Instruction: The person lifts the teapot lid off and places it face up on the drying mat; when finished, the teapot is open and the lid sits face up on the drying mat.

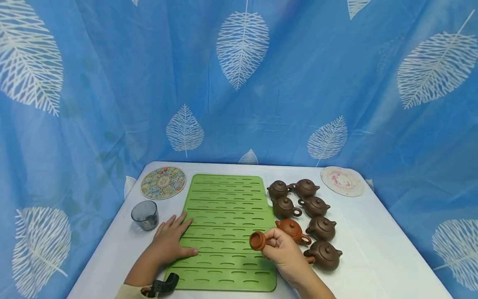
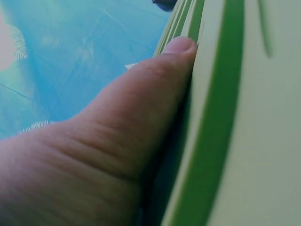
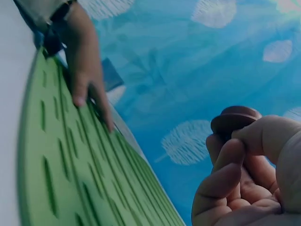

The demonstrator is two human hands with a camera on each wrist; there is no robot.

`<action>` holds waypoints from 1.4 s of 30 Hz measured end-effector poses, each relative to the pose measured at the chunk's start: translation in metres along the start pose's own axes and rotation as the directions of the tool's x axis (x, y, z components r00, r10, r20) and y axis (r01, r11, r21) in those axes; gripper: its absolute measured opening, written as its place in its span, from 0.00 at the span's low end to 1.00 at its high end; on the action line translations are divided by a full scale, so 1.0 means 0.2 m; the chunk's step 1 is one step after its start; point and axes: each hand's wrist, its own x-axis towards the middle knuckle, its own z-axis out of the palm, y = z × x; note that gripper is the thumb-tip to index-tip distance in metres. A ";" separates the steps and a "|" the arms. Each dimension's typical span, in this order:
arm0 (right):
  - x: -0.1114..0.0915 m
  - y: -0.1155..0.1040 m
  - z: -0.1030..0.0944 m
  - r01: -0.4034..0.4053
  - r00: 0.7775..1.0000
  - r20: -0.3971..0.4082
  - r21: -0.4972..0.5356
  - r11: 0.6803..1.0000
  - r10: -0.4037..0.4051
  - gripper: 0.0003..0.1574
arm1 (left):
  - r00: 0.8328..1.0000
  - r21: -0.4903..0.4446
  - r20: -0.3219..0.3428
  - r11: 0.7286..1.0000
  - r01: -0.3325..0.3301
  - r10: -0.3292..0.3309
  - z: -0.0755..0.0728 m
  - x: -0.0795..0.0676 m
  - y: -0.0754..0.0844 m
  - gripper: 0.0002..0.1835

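Note:
My right hand (image 1: pixel 281 253) pinches a small reddish-brown teapot lid (image 1: pixel 257 241) between thumb and fingers, its hollow underside turned toward the head camera. In the right wrist view the lid (image 3: pixel 235 118) shows edge-on at the fingertips. Just beyond that hand stands a reddish teapot (image 1: pixel 289 229) with its lid on. A reddish clay handle (image 1: pixel 310 260) pokes out from behind the wrist; what it belongs to is hidden. My left hand (image 1: pixel 169 241) rests with fingers spread on the left edge of the ribbed green mat (image 1: pixel 228 232). Its thumb (image 2: pixel 141 89) lies along the mat's rim.
Several dark brown teapots (image 1: pixel 323 256) stand in two rows right of the mat. A grey glass cup (image 1: pixel 145 215) sits left of it. At the back lie a colourful round mat (image 1: pixel 163 183) and a pale round one (image 1: pixel 342 181). Blue leaf-patterned cloth (image 1: pixel 254 104) hangs behind.

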 end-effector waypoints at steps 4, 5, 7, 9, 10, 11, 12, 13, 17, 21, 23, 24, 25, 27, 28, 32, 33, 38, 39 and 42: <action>0.00 0.02 0.05 -0.015 1.000 0.022 -0.115 0.993 0.018 0.10 | 1.000 0.006 0.008 1.000 0.024 -0.024 0.02 0.01 0.01 0.65; 0.00 0.03 0.07 -0.014 1.000 0.021 -0.151 0.989 0.017 0.10 | 1.000 0.003 0.010 1.000 0.028 -0.028 0.02 0.02 0.01 0.66; 0.00 0.04 0.09 -0.009 1.000 0.024 -0.213 0.977 0.014 0.10 | 0.999 -0.001 0.012 0.999 0.032 -0.032 0.02 0.02 0.01 0.67; 0.00 0.06 0.11 -0.012 0.999 0.027 -0.254 0.967 0.020 0.10 | 0.999 -0.008 0.012 0.999 0.037 -0.037 0.03 0.03 0.01 0.68; 0.00 0.07 0.12 -0.020 0.999 0.028 -0.274 0.962 0.029 0.09 | 0.999 -0.013 0.013 0.999 0.040 -0.040 0.03 0.03 0.00 0.68; 0.01 0.08 0.12 -0.032 0.999 0.031 -0.293 0.956 0.043 0.08 | 0.999 -0.017 0.012 0.999 0.041 -0.040 0.03 0.03 0.00 0.69; 0.01 0.09 0.13 -0.043 0.998 0.032 -0.318 0.947 0.056 0.07 | 0.999 -0.021 0.013 0.999 0.043 -0.043 0.03 0.03 0.00 0.69; 0.00 0.10 0.13 -0.055 0.997 0.031 -0.341 0.938 0.070 0.06 | 0.999 -0.028 0.013 0.999 0.043 -0.042 0.03 0.02 0.00 0.69; 0.00 0.14 0.14 -0.096 0.993 0.013 -0.472 0.877 0.115 0.05 | 0.999 -0.044 0.024 0.998 0.047 -0.046 0.03 0.01 0.00 0.69; -0.01 0.16 0.14 -0.092 0.993 0.007 -0.578 0.811 0.118 0.07 | 0.998 -0.055 0.030 0.997 0.049 -0.047 0.02 -0.01 0.01 0.68; 0.00 0.16 0.14 -0.085 0.993 0.015 -0.590 0.803 0.117 0.07 | 0.999 -0.058 0.027 0.997 0.048 -0.047 0.02 -0.01 0.01 0.67; 0.00 0.16 0.14 -0.082 0.993 0.019 -0.592 0.802 0.115 0.07 | 0.999 -0.057 0.024 0.997 0.048 -0.047 0.02 -0.01 0.01 0.67; 0.00 0.16 0.14 -0.080 0.993 0.019 -0.593 0.801 0.114 0.07 | 0.999 -0.053 0.023 0.997 0.048 -0.047 0.02 -0.01 0.01 0.67; 0.00 0.16 0.14 -0.075 0.994 0.019 -0.598 0.798 0.108 0.07 | 0.999 -0.046 0.019 0.998 0.047 -0.047 0.02 0.00 0.01 0.67; -0.01 0.16 0.14 -0.075 0.994 0.015 -0.607 0.791 0.106 0.07 | 0.999 -0.044 0.019 0.998 0.046 -0.045 0.02 0.00 0.01 0.67; -0.01 0.15 0.14 -0.085 0.994 -0.005 -0.648 0.757 0.108 0.06 | 0.999 -0.040 0.020 0.998 0.045 -0.045 0.01 0.00 0.01 0.67; -0.01 0.14 0.14 -0.092 0.994 -0.011 -0.659 0.747 0.112 0.06 | 0.999 -0.042 0.022 0.998 0.046 -0.045 0.01 0.00 0.01 0.67; 0.00 0.12 0.15 -0.139 0.988 -0.056 -0.701 0.699 0.141 0.07 | 0.999 -0.054 0.020 0.997 0.046 -0.045 0.01 0.00 0.02 0.67; 0.01 0.12 0.15 -0.145 0.988 -0.064 -0.711 0.689 0.142 0.07 | 0.999 -0.055 0.016 0.998 0.044 -0.043 0.00 0.00 0.02 0.67; 0.01 0.11 0.15 -0.157 0.986 -0.077 -0.728 0.667 0.148 0.10 | 0.999 -0.064 0.005 0.997 0.039 -0.038 0.00 0.00 0.02 0.67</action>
